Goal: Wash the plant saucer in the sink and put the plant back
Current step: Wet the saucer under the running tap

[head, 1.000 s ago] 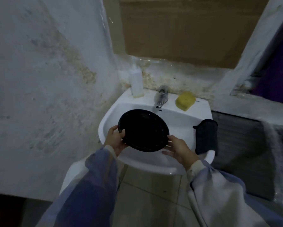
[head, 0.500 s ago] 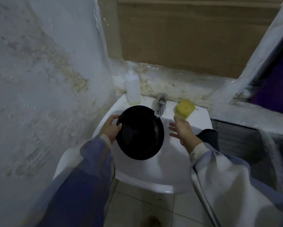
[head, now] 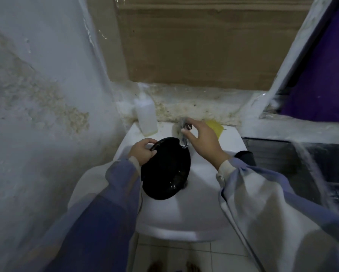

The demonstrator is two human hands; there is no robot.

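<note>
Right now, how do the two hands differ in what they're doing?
The left hand grips the black saucer by its rim, tilted over the sink; the right hand holds nothing and reaches up to the tap, fingers on its handle. Both are bare, in loose sleeves.

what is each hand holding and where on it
The left hand grips the black saucer by its upper left rim, over the sink. The right hand has its fingers on the tap handle.

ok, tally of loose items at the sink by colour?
Black: 2, the saucer and a dark cloth on the sink's right rim
Yellow: 1, the sponge
White: 1, the bottle
Total: 4
</note>
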